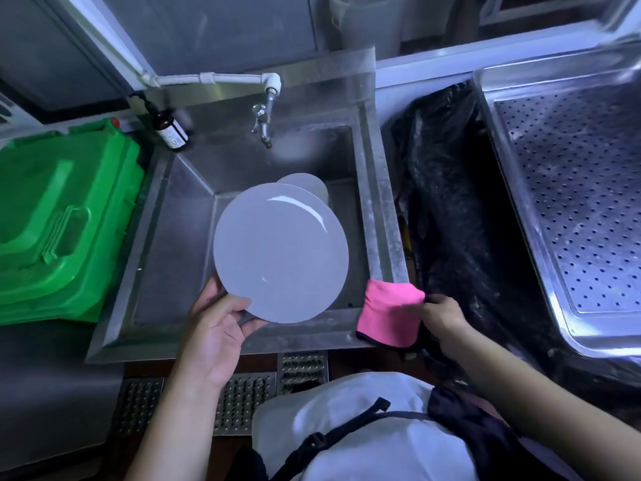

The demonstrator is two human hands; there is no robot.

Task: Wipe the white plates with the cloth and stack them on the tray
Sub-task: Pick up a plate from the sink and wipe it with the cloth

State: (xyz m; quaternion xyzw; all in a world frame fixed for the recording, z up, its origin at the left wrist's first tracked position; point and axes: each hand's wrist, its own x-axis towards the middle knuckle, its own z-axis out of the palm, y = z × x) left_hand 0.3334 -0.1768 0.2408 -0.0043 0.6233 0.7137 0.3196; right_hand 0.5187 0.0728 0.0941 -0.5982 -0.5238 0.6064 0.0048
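We see one steel sink (378,203), its basin under a single tap (263,128). To its right lies one perforated steel tray (520,210), with a dark heap of material between the two. To the left stands one green bin (62,216), and one brown bottle (170,128) sits at the sink's back left corner.

We count two white plates. The large white plate (281,253) is held tilted above the basin; a second plate (308,184) peeks out behind its upper edge, down in the sink.

One pink cloth (390,312) drapes over the sink's front right corner.

Our left hand (218,335) grips the large plate's lower rim, thumb on its face and fingers curled beneath. Our right hand (442,315) pinches the cloth's right edge.
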